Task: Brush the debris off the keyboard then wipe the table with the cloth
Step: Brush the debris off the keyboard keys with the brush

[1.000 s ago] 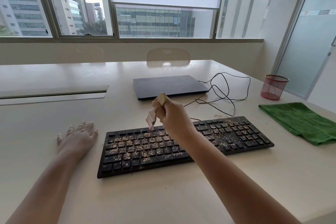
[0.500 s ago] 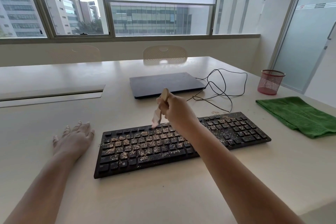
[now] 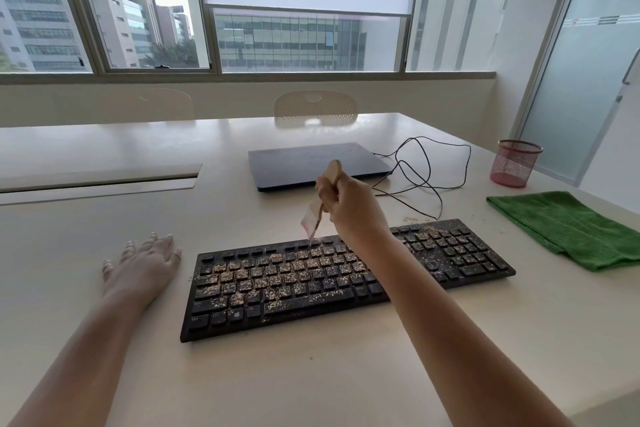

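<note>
At centre frame we are holding the brush in our right hand, fingers curled round its wooden handle, bristles tilting down and just reaching the top row of the keyboard. Our left hand is resting flat on the worktop just left of the keyboard, fingers spread and gripping nothing. Debris is covering most keys, so we are judging the brushing step as barely begun. Next we are probably needing steady strokes across the rows. The green cloth is lying untouched at the right edge.
</note>
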